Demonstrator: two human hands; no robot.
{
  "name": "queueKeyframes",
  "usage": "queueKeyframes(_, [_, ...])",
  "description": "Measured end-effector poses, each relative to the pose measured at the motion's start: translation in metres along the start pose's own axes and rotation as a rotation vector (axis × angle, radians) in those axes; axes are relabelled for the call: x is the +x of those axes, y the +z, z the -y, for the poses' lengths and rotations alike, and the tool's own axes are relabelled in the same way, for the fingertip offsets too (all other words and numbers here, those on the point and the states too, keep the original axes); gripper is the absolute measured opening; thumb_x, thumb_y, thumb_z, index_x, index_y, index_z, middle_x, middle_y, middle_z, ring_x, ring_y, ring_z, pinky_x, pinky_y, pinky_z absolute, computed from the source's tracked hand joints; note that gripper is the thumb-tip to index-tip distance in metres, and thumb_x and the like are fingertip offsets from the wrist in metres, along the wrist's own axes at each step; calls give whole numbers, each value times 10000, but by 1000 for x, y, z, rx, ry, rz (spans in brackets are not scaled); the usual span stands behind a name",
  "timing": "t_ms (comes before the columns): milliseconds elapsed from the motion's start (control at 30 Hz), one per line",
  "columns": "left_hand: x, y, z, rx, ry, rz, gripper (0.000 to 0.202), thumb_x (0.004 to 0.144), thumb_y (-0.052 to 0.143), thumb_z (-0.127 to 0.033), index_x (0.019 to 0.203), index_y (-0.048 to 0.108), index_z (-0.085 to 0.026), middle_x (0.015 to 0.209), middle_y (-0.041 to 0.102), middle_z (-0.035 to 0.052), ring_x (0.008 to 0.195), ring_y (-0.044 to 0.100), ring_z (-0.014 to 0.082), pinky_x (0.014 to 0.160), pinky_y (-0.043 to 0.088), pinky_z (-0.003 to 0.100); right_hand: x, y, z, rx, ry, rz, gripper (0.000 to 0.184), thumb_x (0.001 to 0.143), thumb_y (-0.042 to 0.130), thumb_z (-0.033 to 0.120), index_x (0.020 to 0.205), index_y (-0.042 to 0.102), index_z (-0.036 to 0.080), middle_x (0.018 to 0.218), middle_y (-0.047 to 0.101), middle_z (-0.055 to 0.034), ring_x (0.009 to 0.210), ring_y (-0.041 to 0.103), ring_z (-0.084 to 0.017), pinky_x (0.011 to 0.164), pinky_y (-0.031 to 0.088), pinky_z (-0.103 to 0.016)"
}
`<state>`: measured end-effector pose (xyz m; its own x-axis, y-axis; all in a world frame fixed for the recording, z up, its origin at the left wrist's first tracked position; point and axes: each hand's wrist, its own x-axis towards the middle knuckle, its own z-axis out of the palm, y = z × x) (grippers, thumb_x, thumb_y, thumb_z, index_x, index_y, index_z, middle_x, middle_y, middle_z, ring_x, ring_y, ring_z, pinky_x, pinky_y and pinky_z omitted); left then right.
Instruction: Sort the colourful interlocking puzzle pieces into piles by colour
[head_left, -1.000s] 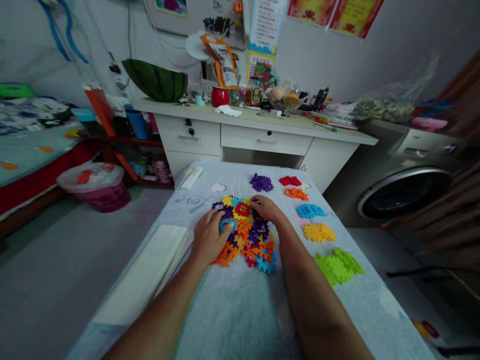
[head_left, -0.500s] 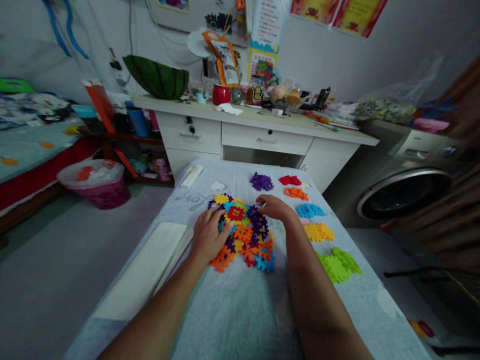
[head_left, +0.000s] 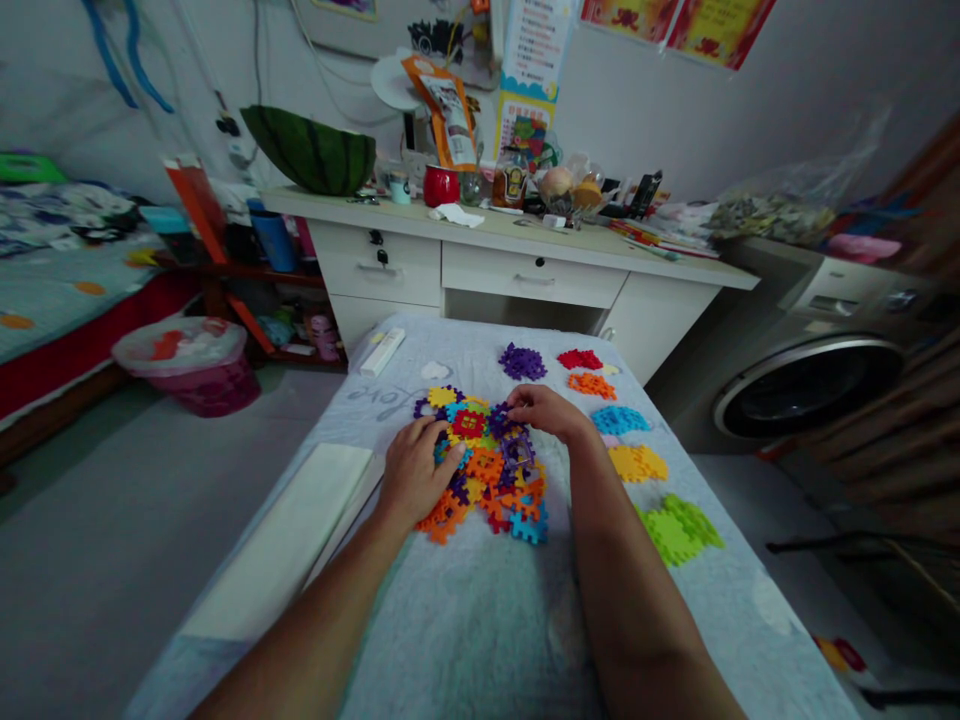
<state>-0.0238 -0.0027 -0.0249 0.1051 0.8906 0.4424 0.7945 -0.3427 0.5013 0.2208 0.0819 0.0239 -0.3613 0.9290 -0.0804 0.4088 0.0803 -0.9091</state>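
My left hand [head_left: 412,468]'s resting on the mixed heap of multicoloured notched plastic tiles [head_left: 486,465], fingers apart, probably steadying it. My right hand [head_left: 553,411]'s touching a dark-purple notched plastic piece [head_left: 498,421] there; can't tell if I'm pinching. Single-colour plastic piles [head_left: 676,532] are sitting rightward, presumably sorted. Cloth script [head_left: 384,398]'s possibly reading "Love".

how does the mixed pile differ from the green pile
The mixed pile combines several colours; the green pile is all green. The mixed pile spreads wider than the green pile. The left hand rests on the mixed pile, not the green pile. Both contain tooth-edged pieces.
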Motion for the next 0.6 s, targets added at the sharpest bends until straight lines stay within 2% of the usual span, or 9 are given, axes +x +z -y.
queueKeyframes(100, [0, 0, 0, 1, 2, 4, 394, 920, 487, -479, 1146, 629, -189, 1221, 605, 116, 1143, 560, 281, 1018, 441, 480, 0, 2, -1, 153, -11, -79, 185, 624, 692, 273, 755, 588, 194, 634, 532, 64, 562, 441, -84, 520, 342, -212])
queueKeyframes(267, [0, -1, -1, -10, 6, 1, 383, 917, 485, -470, 1139, 632, -195, 1209, 606, 110, 1136, 560, 281, 1016, 444, 472, 4, 4, -6, 334, -58, -179, 224, 581, 710, 278, 746, 579, 202, 664, 566, 55, 609, 519, -102, 565, 427, -229])
queueKeyframes(500, [0, -1, -1, -9, -10, 13, 394, 915, 488, -471, 1147, 630, -186, 1219, 605, 116, 1143, 560, 285, 1020, 438, 469, 11, 7, -19, 381, -70, -419, 262, 575, 706, 310, 765, 560, 205, 616, 562, 54, 565, 543, -115, 505, 368, -220])
queueKeyframes(600, [0, -1, -1, -5, -9, 18, 384, 918, 485, -468, 1144, 627, -193, 1225, 605, 111, 1144, 561, 281, 1018, 438, 465, 13, 6, -24, 382, -72, -492, 272, 573, 689, 323, 777, 550, 207, 646, 573, 41, 611, 579, -137, 546, 413, -240])
